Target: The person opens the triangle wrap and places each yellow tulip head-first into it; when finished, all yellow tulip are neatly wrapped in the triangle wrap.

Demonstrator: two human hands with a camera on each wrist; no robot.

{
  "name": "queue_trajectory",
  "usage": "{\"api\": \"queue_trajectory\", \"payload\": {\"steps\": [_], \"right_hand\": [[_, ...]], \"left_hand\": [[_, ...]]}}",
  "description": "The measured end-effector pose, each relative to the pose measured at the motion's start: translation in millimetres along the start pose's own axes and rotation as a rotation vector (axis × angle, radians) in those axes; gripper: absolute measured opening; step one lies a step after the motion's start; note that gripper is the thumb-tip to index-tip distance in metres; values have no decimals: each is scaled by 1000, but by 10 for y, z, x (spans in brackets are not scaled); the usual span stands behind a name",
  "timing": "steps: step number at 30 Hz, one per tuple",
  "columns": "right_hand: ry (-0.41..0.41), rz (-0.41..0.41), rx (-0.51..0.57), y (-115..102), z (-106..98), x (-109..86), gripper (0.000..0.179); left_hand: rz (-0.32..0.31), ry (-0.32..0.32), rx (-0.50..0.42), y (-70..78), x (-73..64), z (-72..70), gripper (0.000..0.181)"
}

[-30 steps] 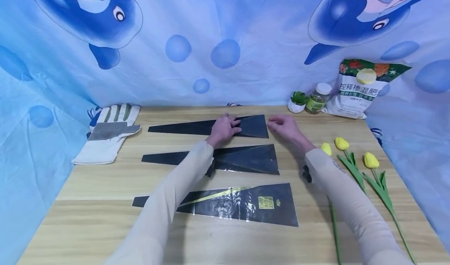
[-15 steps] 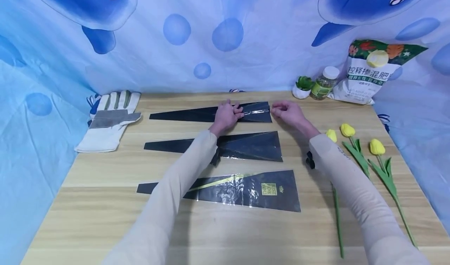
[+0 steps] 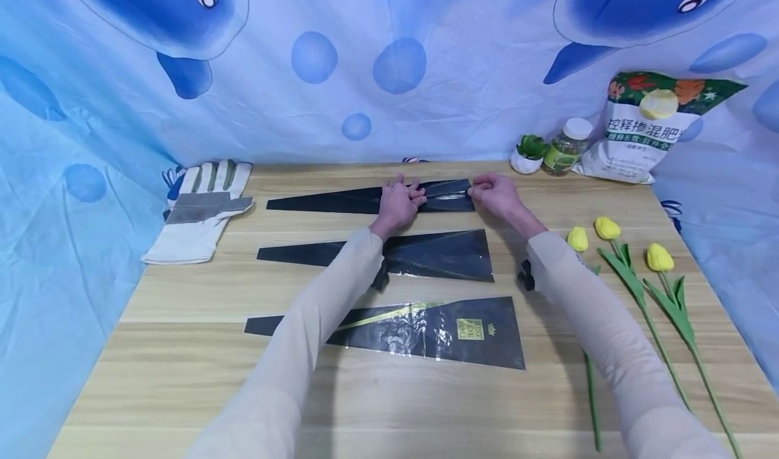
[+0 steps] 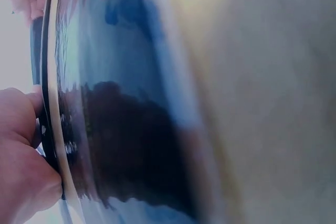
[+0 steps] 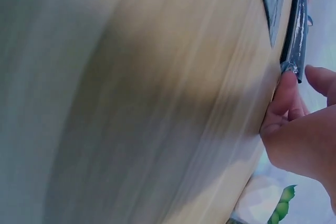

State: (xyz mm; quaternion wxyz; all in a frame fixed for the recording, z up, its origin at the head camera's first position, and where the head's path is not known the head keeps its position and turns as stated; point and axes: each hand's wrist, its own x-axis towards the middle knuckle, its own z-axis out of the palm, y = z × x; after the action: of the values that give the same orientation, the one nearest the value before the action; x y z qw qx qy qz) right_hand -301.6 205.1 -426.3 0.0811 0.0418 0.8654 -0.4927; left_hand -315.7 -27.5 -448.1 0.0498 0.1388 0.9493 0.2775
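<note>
Three dark tapered plastic flower sleeves lie flat in rows on the wooden table, wide ends to the right. My left hand [image 3: 399,201] rests on the farthest sleeve [image 3: 328,201], fingers spread and pressing it down. At that sleeve's wide end, the fingertips of my right hand [image 3: 496,194] pinch the edge; the right wrist view shows the shiny film end [image 5: 292,67] between finger and thumb. The middle sleeve [image 3: 444,253] lies partly under my left forearm. The nearest sleeve [image 3: 499,347] has clear film and a gold printed label, and my left sleeve crosses over it.
A pair of white and grey work gloves [image 3: 203,205] lies at the back left. A small potted plant [image 3: 528,155], a lidded jar [image 3: 566,148] and a fertilizer bag [image 3: 635,128] stand at the back right. Yellow artificial tulips [image 3: 660,257] lie along the right side, beside my right arm.
The head view has tilted and shifted slightly. My hands stay on the farthest sleeve; the film at its wide end has taken on a shiny, creased look under my right fingertips.
</note>
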Motion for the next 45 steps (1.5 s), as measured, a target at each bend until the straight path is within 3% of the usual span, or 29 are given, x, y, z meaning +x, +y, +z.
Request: {"api": "queue_trajectory", "payload": {"steps": [7,17,25,34,39,43,45], "right_hand": [[15,39,26,-27,48,-5,47],[125,56,46,-10,120,-26,51],[154,18,36,-4,147,-26,54],[163,-1,20,1,157,-48,53],[158,6,7,39,176,-40,54],[178,-3,10,38,184,-33,55],[178,-1,13,26,189,-31,55]], "left_hand": [[29,15,-28,-17,-23,7,30],[62,58,-71,-39,-39,11,21],[15,113,-150,8,-54,24,11],[42,108,-21,35,-77,53,24],[62,52,56,38,-97,90,15],[115,2,144,101,-80,122,49],[137,-18,175,144,-63,140,56]]}}
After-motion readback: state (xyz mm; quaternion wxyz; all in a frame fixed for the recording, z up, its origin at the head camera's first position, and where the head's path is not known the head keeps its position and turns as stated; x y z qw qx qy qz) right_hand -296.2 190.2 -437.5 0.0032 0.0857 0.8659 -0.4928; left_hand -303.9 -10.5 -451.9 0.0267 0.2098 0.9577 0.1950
